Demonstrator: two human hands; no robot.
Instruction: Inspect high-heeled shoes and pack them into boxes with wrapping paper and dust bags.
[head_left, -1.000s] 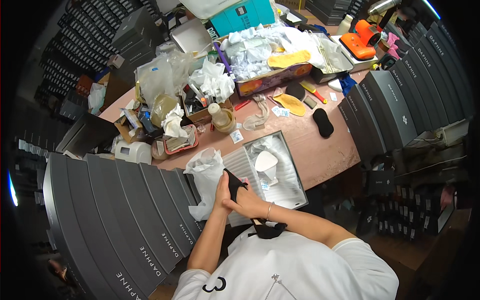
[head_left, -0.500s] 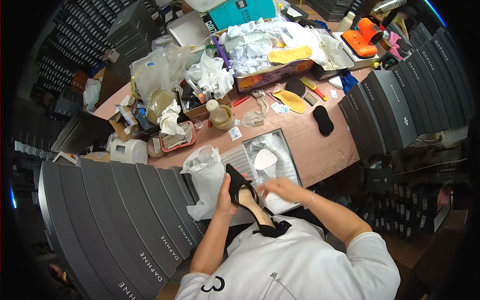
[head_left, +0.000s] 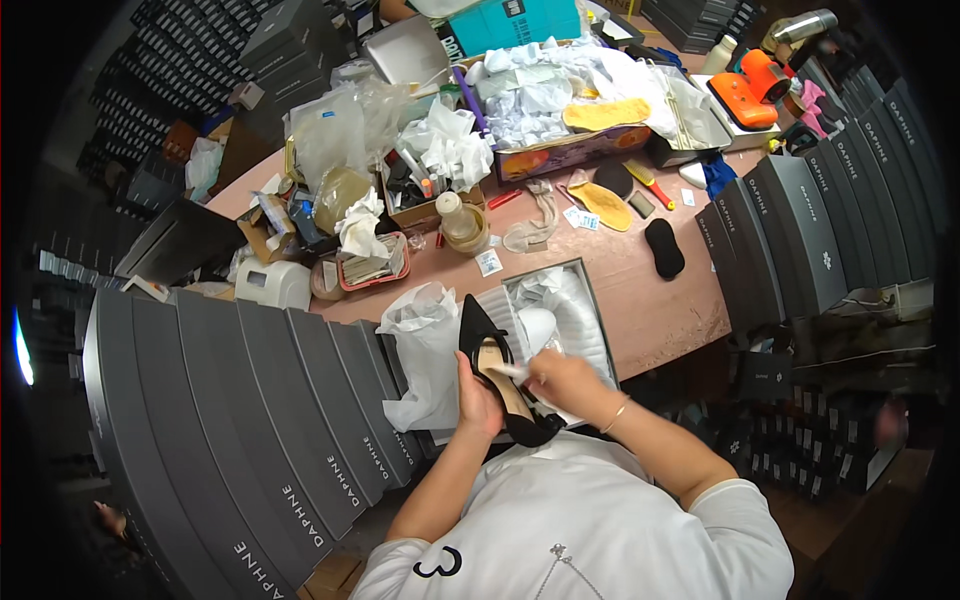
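Black pointed-toe shoe [head_left: 480, 322], clasped in our left hand [head_left: 479, 403], is newly approached from three o'clock by the blurred white piece [head_left: 508, 370] our right hand [head_left: 568, 382] pinches; work apparently turns inside.

Pale capitals along grey boxes [head_left: 250, 420]; print on teal box [head_left: 520, 28]; black character on white shirt [head_left: 610, 520].

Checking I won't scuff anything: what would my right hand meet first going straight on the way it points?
Your right hand points leftward, so probably the black shoe; depth is unclear, and the held pale item may already touch.
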